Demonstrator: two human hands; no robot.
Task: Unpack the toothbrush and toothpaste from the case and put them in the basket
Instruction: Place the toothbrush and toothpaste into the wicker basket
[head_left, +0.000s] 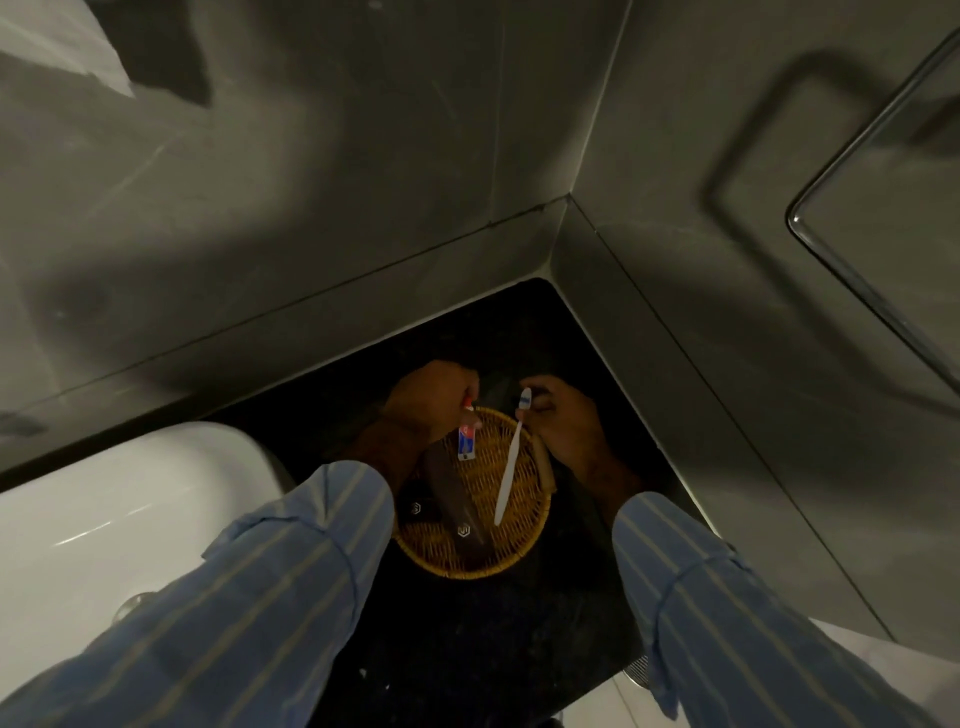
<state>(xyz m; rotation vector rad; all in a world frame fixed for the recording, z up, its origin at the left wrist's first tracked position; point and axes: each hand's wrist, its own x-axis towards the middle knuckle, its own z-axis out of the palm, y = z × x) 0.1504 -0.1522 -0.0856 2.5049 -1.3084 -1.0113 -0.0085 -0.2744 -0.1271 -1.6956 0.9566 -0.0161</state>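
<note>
A round wicker basket (511, 545) sits on a dark counter in the corner. My left hand (426, 400) pinches a small red, white and blue toothpaste tube (466, 439) by its cap, hanging over the basket's far rim. My right hand (563, 421) holds a white toothbrush (509, 473) near its blue-and-white head, the handle slanting down over the basket. A dark brown case (457, 512) with a small logo lies in the basket's left part, another dark piece (415, 506) beside it.
A white sink (119, 530) lies to the left of the dark counter (467, 639). Grey tiled walls (363, 208) close the corner behind the basket and to the right. A glass panel edge (852, 280) shows at the upper right. My striped blue sleeves fill the foreground.
</note>
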